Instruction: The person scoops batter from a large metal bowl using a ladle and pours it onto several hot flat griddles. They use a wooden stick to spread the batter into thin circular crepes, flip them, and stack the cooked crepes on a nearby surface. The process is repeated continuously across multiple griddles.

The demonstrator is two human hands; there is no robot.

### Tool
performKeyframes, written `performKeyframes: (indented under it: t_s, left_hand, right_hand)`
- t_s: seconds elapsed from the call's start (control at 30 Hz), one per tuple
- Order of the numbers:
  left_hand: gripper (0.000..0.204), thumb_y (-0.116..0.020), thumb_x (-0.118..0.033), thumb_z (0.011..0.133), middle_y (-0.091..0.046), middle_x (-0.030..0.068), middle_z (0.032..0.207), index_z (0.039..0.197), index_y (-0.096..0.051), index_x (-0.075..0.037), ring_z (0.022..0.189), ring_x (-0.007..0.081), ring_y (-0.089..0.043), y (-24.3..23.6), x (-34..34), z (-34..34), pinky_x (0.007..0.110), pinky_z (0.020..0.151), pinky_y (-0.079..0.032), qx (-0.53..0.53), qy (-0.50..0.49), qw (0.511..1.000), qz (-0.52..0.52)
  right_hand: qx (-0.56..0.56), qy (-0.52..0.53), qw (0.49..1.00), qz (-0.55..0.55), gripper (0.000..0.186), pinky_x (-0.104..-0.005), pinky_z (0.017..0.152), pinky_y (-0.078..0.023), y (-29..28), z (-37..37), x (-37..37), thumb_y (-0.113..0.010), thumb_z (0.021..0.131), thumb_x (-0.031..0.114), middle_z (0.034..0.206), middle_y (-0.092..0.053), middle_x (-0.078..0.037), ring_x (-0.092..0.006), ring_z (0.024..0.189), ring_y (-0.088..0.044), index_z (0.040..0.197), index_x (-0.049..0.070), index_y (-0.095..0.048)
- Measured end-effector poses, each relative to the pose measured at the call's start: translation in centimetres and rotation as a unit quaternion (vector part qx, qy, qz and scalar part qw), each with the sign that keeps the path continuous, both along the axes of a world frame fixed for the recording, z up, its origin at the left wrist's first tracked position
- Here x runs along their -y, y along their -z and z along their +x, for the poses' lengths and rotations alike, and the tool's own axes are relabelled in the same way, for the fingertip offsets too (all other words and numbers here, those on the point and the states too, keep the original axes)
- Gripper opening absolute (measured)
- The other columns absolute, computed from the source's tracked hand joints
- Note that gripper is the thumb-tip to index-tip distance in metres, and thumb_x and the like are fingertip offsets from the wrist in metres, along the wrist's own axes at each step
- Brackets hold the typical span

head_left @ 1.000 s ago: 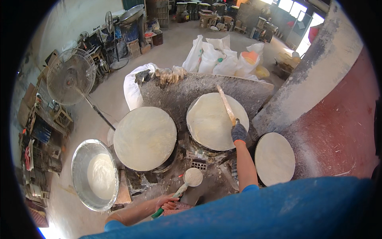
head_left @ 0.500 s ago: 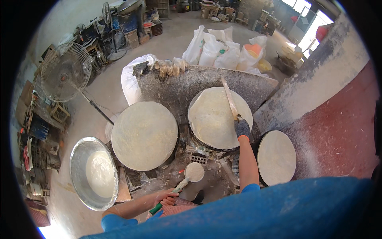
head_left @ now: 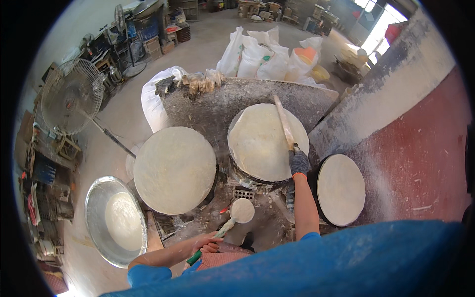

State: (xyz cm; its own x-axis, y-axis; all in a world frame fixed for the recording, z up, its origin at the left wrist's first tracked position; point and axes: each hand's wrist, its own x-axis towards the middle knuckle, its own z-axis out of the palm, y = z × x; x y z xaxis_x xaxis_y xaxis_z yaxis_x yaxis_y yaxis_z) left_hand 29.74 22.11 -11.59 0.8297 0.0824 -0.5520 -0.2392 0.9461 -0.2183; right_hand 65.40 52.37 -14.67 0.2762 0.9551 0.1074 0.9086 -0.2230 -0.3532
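My right hand (head_left: 299,163), in a dark glove with an orange cuff, is closed on the handle of a long flat spatula (head_left: 283,121). Its blade lies along the right part of a pale, thin round sheet (head_left: 257,141) on the far round griddle. Low in front of me, my bare left hand (head_left: 210,242) wraps around the handle of a ladle (head_left: 242,211), whose bowl looks pale and full. Left of centre sits another pale-covered round griddle (head_left: 175,171). A third pale round (head_left: 341,190) is right of my right forearm.
At the left stands a metal basin (head_left: 90,222) of whitish batter, beside a standing fan (head_left: 72,96). Behind the griddles, worn gloves (head_left: 202,81) hang over a soot-marked panel (head_left: 237,94), with white sacks (head_left: 252,57) beyond. A red and white wall (head_left: 420,143) closes the right side.
The whole view has shifted slightly. The spatula has moved a little nearer and to the right over the far griddle. My left hand still holds the ladle in much the same place.
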Motion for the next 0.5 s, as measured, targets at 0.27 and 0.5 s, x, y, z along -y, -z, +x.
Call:
performKeyframes:
  t_s: [0.27,0.5]
  left_hand:
    - [0.036,-0.047,-0.014,0.095,-0.031,-0.0022,0.052,0.129,-0.037,-0.018,0.038,0.0048,-0.027,-0.8,0.0,-1.4,0.021,0.03,-0.024,0.01,0.035,0.974,0.223]
    - [0.038,-0.043,-0.018,0.097,-0.025,-0.0023,0.055,0.134,-0.038,-0.027,0.043,0.007,-0.023,4.9,-2.7,1.3,0.023,0.036,-0.021,0.084,0.204,0.971,0.091]
  right_hand:
    - [-0.03,0.071,0.989,0.13,0.041,-0.0458,0.072,-0.049,0.7,3.9,9.0,-0.054,0.083,0.04,0.082,-0.065,-0.019,-0.0365,0.079,-0.062,0.106,0.008,-0.063]
    - [-0.267,0.249,0.929,0.061,0.032,-0.0333,0.058,-0.046,2.7,4.6,32.1,-0.061,0.083,0.03,0.075,-0.064,-0.013,-0.0198,0.063,-0.061,0.103,0.005,-0.063]
